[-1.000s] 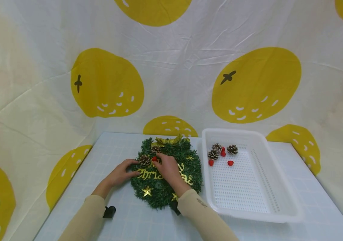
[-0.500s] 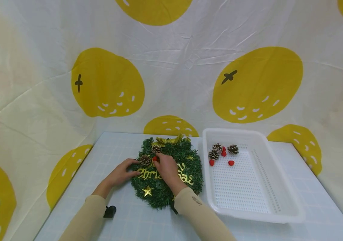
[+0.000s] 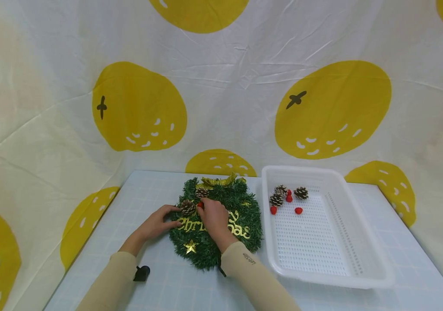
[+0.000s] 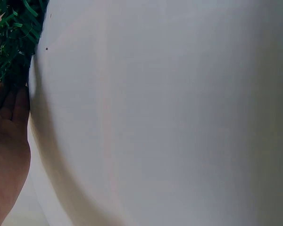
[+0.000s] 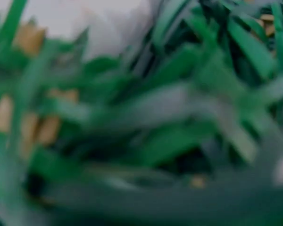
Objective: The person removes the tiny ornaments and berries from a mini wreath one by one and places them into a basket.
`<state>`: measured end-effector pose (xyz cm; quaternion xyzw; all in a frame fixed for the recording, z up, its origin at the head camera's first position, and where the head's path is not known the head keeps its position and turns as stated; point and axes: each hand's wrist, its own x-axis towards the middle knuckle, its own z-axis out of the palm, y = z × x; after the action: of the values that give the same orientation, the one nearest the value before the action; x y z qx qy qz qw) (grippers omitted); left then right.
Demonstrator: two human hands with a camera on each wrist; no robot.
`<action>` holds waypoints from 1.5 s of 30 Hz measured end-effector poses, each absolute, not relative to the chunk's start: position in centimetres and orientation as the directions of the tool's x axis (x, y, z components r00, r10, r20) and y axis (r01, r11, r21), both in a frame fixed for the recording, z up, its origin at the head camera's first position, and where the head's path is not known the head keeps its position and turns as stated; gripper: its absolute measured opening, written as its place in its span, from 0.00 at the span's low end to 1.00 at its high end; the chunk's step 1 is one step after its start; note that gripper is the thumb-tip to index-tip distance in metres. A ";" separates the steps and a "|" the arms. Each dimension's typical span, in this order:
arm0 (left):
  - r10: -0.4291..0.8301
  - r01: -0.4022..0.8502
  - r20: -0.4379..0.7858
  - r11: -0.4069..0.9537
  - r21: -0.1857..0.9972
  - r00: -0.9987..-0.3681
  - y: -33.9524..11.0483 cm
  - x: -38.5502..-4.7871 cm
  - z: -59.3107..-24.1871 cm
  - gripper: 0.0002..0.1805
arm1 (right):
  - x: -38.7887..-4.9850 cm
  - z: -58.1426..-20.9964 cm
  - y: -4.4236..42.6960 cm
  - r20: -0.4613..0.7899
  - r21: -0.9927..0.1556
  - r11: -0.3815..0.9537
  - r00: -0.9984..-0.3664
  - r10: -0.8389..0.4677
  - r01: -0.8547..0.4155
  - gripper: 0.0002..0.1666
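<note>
A green tinsel Christmas wreath lies flat on the table, bearing gold lettering, a gold star and a gold ribbon bow. My left hand grips its left edge; in the left wrist view, fingers reach under the tinsel. Over the upper left of the wreath, my right hand pinches a small red berry. Two pinecones sit beside it, one nearer and one farther back. Blurred tinsel fills the right wrist view.
A white perforated basket stands right of the wreath. Inside are several red berries and pinecones. The dark wrist camera shows beside the left sleeve. A fruit-print curtain hangs behind the table.
My right hand and forearm have shifted slightly left and turned a little more upright, the fingers staying at the red berry. The left hand keeps its place on the wreath edge.
</note>
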<state>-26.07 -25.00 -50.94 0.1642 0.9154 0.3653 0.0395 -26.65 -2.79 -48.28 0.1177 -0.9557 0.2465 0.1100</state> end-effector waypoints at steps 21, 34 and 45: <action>0.334 0.267 0.036 0.681 0.682 -0.942 -25.1 -26.3 -51.0 0.31 | -26.4 -48.2 -3.5 0.303 -0.364 0.900 -0.945 -0.128 -0.238 0.10; 0.336 0.283 0.054 0.684 0.673 -0.940 -25.2 -26.4 -51.2 0.31 | -25.8 -45.9 -2.2 0.304 -0.630 0.728 -0.948 -0.089 -0.271 0.16; 0.332 0.278 0.049 0.691 0.667 -0.942 -25.3 -26.3 -51.2 0.32 | -26.3 -42.5 -0.2 0.354 -0.752 0.578 -0.934 -0.052 -0.318 0.16</action>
<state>-26.35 -25.27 -51.19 0.1660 0.9188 0.3562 0.0379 -26.35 -0.21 -42.49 0.1056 -0.8757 0.4472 0.1482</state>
